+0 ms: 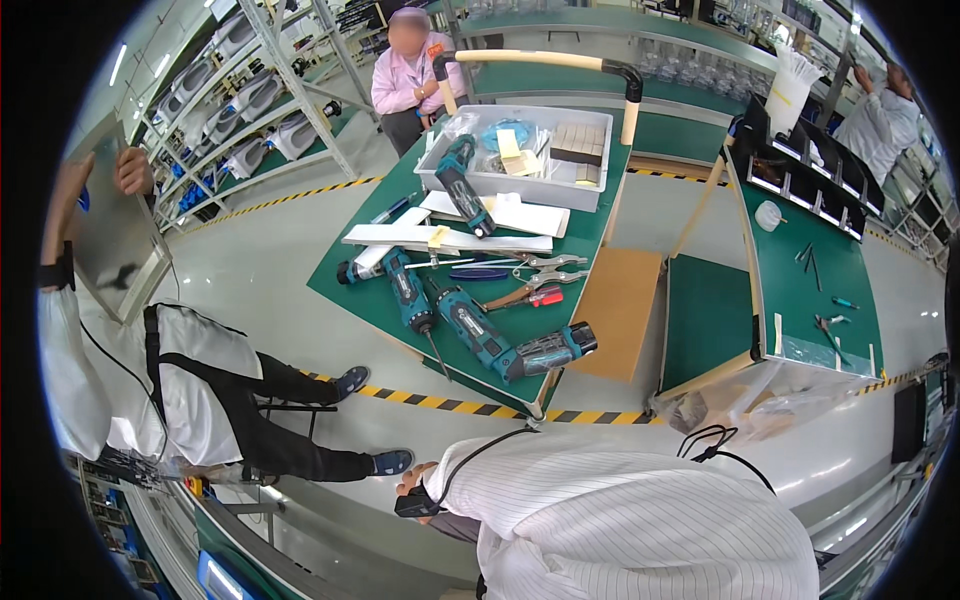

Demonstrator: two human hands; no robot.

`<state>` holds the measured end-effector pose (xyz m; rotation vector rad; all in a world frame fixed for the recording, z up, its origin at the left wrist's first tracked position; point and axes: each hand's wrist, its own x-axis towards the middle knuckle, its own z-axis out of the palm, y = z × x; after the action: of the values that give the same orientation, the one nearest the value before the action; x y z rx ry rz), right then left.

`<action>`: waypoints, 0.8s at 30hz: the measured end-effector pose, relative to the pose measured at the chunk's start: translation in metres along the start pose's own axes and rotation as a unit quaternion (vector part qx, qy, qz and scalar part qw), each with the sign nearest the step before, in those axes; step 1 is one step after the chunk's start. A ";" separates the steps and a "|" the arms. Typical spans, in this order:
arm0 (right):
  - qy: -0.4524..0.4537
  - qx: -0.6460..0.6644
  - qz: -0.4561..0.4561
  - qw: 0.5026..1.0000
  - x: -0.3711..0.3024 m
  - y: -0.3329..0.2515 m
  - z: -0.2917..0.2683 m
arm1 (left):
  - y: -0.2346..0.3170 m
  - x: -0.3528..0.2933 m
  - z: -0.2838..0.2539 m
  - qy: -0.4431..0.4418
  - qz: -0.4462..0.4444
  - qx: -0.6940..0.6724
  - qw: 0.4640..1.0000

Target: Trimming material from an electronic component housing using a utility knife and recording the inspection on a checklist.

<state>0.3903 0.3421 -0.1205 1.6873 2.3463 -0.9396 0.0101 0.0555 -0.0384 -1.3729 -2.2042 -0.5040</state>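
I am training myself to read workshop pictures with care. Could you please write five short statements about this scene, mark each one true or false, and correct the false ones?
1. A gray bin stands on the green worktop. True.
2. The red-handled screwdriver lies inside the bin. False: the red-handled screwdriver lies on the worktop, near the locking pliers.
3. One teal power tool lies across the bin's rim. True.
4. The floor tape is plain white. False: the floor tape has yellow and black stripes.
5. A person in a pink top is in the background. True.
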 end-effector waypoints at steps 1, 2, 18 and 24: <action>-0.004 -0.001 -0.004 1.000 0.000 -0.003 -0.002 | 0.001 0.002 0.000 -0.001 0.000 0.000 1.000; -0.006 -0.001 -0.008 1.000 -0.003 -0.004 -0.005 | 0.003 0.000 -0.001 0.003 -0.003 0.000 1.000; -0.043 -0.024 -0.038 0.998 -0.011 -0.029 -0.020 | -0.013 -0.010 0.014 0.021 -0.023 0.002 1.000; -0.054 -0.027 -0.039 0.997 -0.010 -0.033 -0.020 | -0.026 -0.014 0.018 0.051 -0.018 0.015 0.998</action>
<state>0.3699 0.3379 -0.0864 1.4964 2.3593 -0.9446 -0.0119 0.0444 -0.0627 -1.2663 -2.1491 -0.5396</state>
